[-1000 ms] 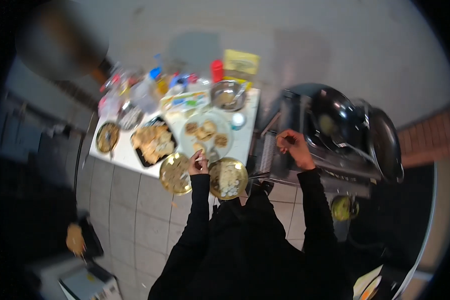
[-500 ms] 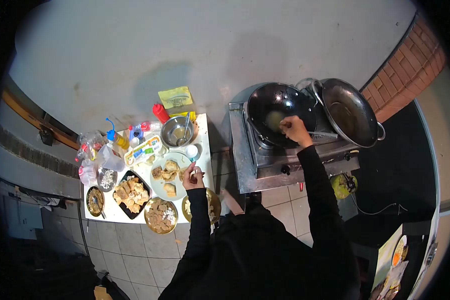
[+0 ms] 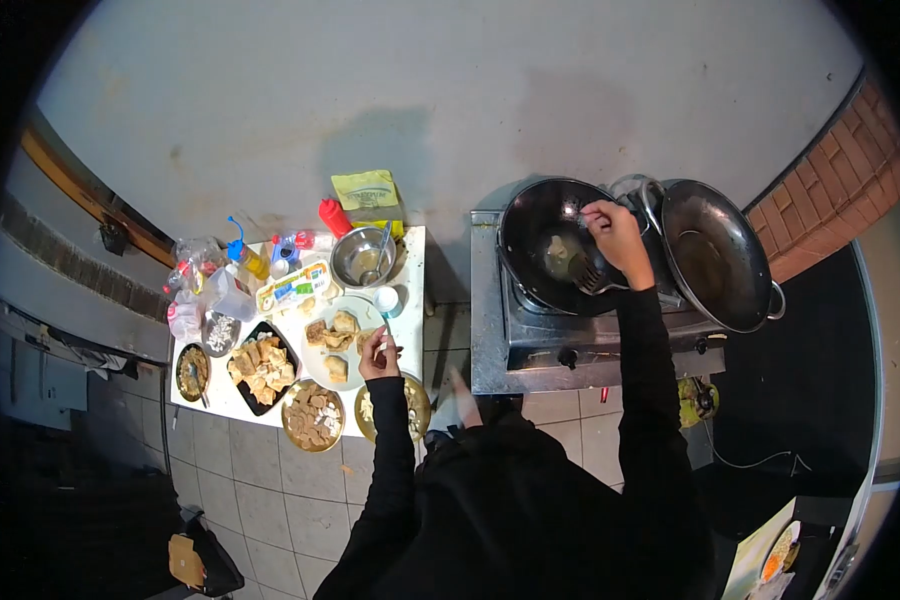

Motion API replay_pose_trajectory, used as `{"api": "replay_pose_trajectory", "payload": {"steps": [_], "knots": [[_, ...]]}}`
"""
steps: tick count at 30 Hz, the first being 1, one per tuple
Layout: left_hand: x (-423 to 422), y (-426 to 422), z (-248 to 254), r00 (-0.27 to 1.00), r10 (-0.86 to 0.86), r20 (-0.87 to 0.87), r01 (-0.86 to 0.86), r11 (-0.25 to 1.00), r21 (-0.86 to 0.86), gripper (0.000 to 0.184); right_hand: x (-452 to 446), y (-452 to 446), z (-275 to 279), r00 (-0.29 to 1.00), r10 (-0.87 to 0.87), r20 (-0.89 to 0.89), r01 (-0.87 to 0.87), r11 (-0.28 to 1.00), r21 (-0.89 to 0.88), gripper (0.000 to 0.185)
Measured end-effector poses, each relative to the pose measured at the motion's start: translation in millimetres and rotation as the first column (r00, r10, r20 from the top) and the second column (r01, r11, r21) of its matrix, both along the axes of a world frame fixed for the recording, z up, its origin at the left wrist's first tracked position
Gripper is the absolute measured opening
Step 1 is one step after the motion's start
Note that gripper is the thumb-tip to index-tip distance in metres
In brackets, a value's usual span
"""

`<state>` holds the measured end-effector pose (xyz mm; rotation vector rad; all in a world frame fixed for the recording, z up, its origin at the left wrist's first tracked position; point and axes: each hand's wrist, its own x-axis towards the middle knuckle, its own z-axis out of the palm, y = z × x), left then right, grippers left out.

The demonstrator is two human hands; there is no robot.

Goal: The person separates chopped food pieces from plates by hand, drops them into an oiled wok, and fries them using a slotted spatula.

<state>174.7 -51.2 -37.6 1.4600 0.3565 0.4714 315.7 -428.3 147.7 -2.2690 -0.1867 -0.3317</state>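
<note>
Below the grey wall [image 3: 450, 90], the wok [image 3: 532, 215] holds a pale piece [image 3: 558, 252]. Our right hand [image 3: 618, 240] is above the wok, our left hand [image 3: 380, 358] left of it; whether they pinch anything, we cannot tell. Dipping fingers lower could burn us.

Partly Hidden

Below the left hand [image 3: 378, 356] (any pinched item is too small to tell), the sleeve [image 3: 393, 440] covers part of a gold dish [image 3: 427, 413]; below the right hand [image 3: 620, 240], another sleeve [image 3: 652, 360] hides some spatula handle [image 3: 615, 287].
</note>
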Motion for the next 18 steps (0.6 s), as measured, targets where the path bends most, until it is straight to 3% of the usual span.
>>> {"api": "replay_pose_trajectory", "payload": {"steps": [2,5,8,10,13,14,18], "knots": [[-4,1,0,1.0,0.005,-0.001,-0.005,1.0,0.009,0.029,-8,1,9,0.999,0.009,0.05,-0.012,0.998,0.058,0.012],[-11,6,-5,1.0,0.01,0.002,-0.01,1.0,0.022,0.029,-26,11,15,0.988,0.141,0.06,-0.153,0.936,0.317,0.01],[-18,13,-4,0.999,0.022,-0.033,-0.022,1.0,0.008,0.028,-42,33,-4,0.957,0.283,0.057,-0.28,0.865,0.416,0.01],[-24,19,-8,0.996,0.034,-0.079,-0.035,0.999,-0.01,0.028,-63,71,-5,0.945,0.321,-0.058,-0.274,0.878,0.392,0.01],[-36,33,-18,0.999,0.002,-0.036,-0.002,1.0,-0.017,0.025,-83,132,-46,0.82,0.554,-0.14,-0.444,0.772,0.455,0.011],[-42,38,-16,1.0,-0.012,-0.016,0.013,0.998,0.055,0.024,-91,157,-58,0.769,0.613,-0.181,-0.483,0.743,0.464,0.011],[-72,67,-23,0.98,-0.031,-0.196,0.031,1.0,-0.003,0.024,-123,245,-93,0.57,0.774,-0.275,-0.617,0.624,0.478,0.018]]}}
